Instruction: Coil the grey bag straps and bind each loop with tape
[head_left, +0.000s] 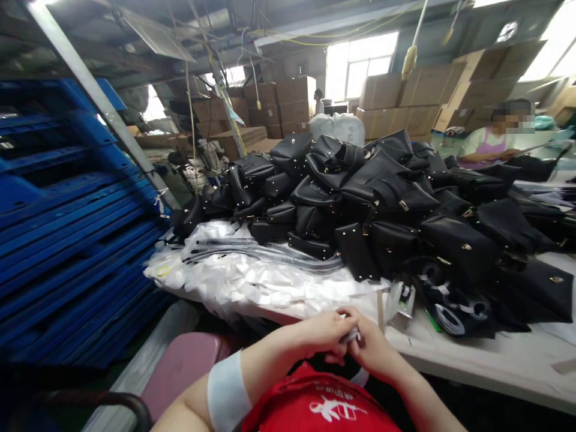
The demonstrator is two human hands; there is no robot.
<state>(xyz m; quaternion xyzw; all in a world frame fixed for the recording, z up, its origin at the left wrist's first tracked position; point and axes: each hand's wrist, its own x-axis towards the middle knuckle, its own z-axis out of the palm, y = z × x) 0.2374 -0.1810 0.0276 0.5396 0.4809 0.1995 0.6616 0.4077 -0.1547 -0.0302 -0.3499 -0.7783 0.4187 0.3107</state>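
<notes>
Between hands, indistinct grey item.

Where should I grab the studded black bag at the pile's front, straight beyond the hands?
Probably by the lower end of the studded black bag, coming from the near side: that narrow end faces the table edge, with white wrapping to its left, while other bags crowd its right.

Red garment, white figure emblem, unreadable lettering
</notes>
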